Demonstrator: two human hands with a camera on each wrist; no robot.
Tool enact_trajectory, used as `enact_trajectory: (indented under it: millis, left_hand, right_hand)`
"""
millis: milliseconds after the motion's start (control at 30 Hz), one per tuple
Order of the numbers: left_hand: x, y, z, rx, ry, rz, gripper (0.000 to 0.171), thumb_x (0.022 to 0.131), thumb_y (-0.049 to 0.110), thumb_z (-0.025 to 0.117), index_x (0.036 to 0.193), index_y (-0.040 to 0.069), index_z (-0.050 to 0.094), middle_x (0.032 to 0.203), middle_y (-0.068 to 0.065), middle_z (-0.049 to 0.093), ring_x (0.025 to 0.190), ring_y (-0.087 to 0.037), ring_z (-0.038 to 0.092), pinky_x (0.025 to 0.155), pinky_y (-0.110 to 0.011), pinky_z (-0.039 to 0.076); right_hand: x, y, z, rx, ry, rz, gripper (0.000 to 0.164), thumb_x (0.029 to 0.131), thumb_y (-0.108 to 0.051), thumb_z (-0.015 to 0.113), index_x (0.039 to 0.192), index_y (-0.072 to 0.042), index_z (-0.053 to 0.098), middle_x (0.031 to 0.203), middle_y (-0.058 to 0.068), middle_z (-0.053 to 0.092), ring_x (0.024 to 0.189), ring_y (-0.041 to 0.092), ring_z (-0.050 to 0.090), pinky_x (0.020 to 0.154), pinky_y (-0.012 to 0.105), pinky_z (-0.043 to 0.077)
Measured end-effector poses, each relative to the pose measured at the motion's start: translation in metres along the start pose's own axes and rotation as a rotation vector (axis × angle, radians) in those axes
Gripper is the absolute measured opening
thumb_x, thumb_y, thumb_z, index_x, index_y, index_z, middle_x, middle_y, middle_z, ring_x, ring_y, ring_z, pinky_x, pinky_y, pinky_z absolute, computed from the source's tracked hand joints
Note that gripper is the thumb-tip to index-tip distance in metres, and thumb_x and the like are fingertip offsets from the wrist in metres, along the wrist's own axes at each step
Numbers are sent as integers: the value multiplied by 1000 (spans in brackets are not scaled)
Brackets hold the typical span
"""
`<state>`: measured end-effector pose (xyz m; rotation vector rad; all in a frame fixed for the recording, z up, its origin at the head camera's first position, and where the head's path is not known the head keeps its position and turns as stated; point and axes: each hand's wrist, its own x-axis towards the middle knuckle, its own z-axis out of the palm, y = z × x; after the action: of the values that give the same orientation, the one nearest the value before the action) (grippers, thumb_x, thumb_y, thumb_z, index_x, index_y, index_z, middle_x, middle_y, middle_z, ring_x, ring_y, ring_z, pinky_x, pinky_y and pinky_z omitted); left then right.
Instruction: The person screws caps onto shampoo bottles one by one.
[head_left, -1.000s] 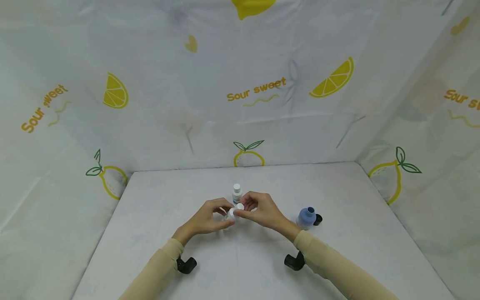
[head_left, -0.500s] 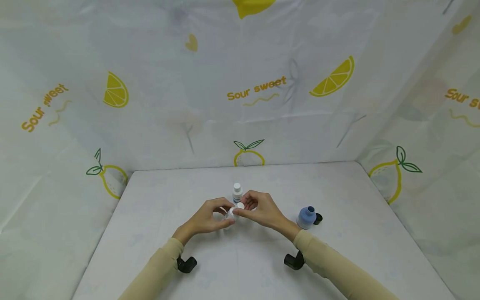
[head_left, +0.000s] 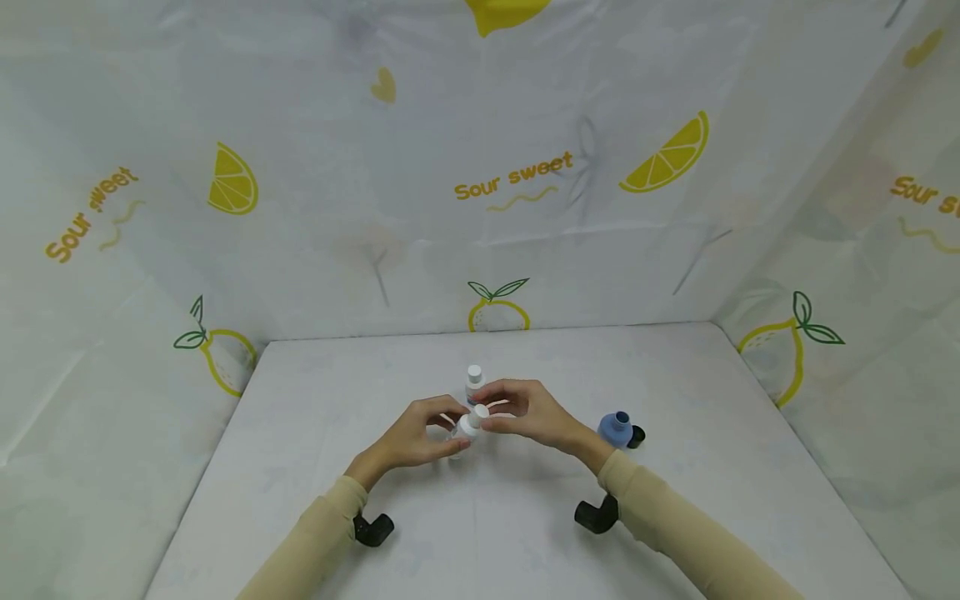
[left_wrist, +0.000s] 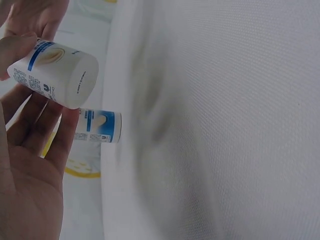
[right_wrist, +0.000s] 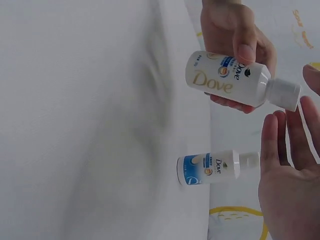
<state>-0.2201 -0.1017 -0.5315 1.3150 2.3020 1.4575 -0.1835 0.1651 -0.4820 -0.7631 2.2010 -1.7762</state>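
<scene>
My left hand (head_left: 422, 432) grips a small white Dove bottle (right_wrist: 225, 79) by its body, thumb on one side and fingers on the other. The bottle is held above the table and tilts with its white cap (right_wrist: 284, 94) toward my right hand (head_left: 531, 414). In the right wrist view the fingers of that hand are spread loosely around the cap, thumb apart from it. Behind them stands a second white bottle (head_left: 474, 375) with a blue label panel, upright and capped; the right hand partly covers it in the head view.
On the right side of the table (head_left: 675, 500) stands an uncapped blue bottle (head_left: 615, 430), with a black cap (head_left: 637, 437) beside it. A lemon-print cloth (head_left: 337, 208) rises behind the table. A black wrist camera (head_left: 597, 515) hangs below the right sleeve.
My right hand has let go of the cap, its fingers spreading and its wrist shifting slightly to the right. The cap stays on the bottle; the left hand is unmoved.
</scene>
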Motion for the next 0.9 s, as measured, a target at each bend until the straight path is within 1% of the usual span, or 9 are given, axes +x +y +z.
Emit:
enact_trajectory:
  millis: [67, 167, 300, 533, 600, 767, 800, 833, 900]
  left_hand:
    - [0, 1, -1, -6, -5, -4, 30, 94, 12, 84, 123, 11, 75, 114, -7, 78, 102, -7, 71, 89, -34, 68]
    - [0, 2, -1, -13, -15, -15, 32, 94, 13, 84, 124, 10, 75, 117, -8, 78, 104, -7, 71, 91, -34, 68]
    - [1, 4, -1, -19, -28, -25, 33, 94, 14, 84, 126, 9, 75, 120, -9, 78, 107, -6, 71, 94, -32, 67]
    - [1, 5, -2, -17, -28, -19, 34, 95, 15, 84, 126, 9, 75, 119, -9, 78, 107, -7, 71, 93, -32, 67]
    - [1, 6, -2, -16, -25, -20, 34, 94, 15, 84, 126, 9, 75, 119, -8, 78, 106, -7, 71, 93, -32, 67]
    - [1, 5, -3, -6, -16, 0, 33, 94, 13, 84, 126, 9, 75, 116, -8, 78, 104, -6, 71, 92, -31, 67]
    - [2, 5, -3, -4, -14, 5, 33, 94, 13, 84, 126, 10, 75, 115, -8, 78, 103, -6, 71, 91, -31, 67]
    - [2, 5, -3, -2, -12, 11, 33, 94, 13, 84, 125, 10, 75, 115, -8, 78, 103, -6, 71, 91, -32, 67]
    - [3, 4, -3, 3, -8, 22, 31, 94, 13, 84, 124, 10, 75, 114, -7, 78, 102, -7, 71, 90, -32, 67]
  right_hand:
    - [0, 2, -4, 54, -49, 8, 43, 97, -3, 79, 139, 1, 68, 145, 27, 67, 132, 22, 69, 113, 36, 59]
    - [0, 5, -6, 94, -92, 17, 43, 98, -1, 77, 140, 0, 69, 147, 25, 67, 131, 15, 69, 109, 27, 59]
    - [1, 8, -5, 101, -107, -1, 39, 98, 0, 76, 137, 2, 71, 144, 26, 69, 129, 12, 70, 105, 23, 60]
    - [2, 8, -1, 68, -73, -28, 34, 97, -2, 79, 131, 1, 75, 137, 25, 74, 121, 8, 73, 101, 23, 62]
    - [2, 7, -1, 44, -57, -34, 34, 96, -2, 80, 129, 0, 76, 134, 24, 75, 118, 7, 74, 103, 30, 64]
    - [3, 9, 2, -19, -11, -66, 32, 94, 0, 82, 125, 2, 75, 127, 25, 76, 109, 5, 73, 101, 39, 65]
    - [4, 8, 3, -23, 0, -68, 32, 93, 1, 82, 124, 3, 75, 126, 26, 76, 108, 5, 72, 100, 38, 66]
    - [4, 8, 3, -29, 10, -70, 32, 93, 1, 82, 123, 3, 75, 125, 26, 76, 106, 5, 72, 98, 34, 66]
    - [4, 7, 4, -38, 32, -66, 30, 92, 1, 83, 121, 3, 75, 123, 26, 76, 102, 4, 71, 95, 31, 66]
